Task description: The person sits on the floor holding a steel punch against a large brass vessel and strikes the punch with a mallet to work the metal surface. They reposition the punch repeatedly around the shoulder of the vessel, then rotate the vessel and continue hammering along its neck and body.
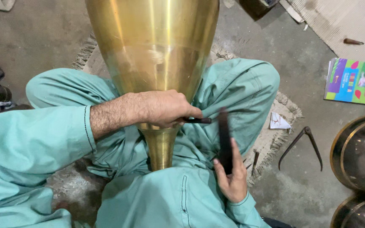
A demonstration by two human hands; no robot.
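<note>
Hemmed in by crossed legs; open concrete floor [292,59] to the right, with calipers [303,145], booklet [355,81] and dark bowls [360,154]. Brass vase [155,55], polished, tapering to narrow neck, wedged in lap. Left hand [165,109] clamped round neck, pinching thin dark tool [198,120]. Right hand [232,177] closed on dark flat bar [224,135], upright beside vase

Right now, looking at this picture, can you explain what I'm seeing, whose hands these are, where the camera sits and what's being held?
The camera sits on a seated person's head, looking down at their lap. The left hand wraps around a tall brass vessel at its narrow neck and pinches a thin dark tool. The right hand holds up a flat dark bar. On the concrete floor lie metal calipers, a colourful booklet and a woven mat.
</note>
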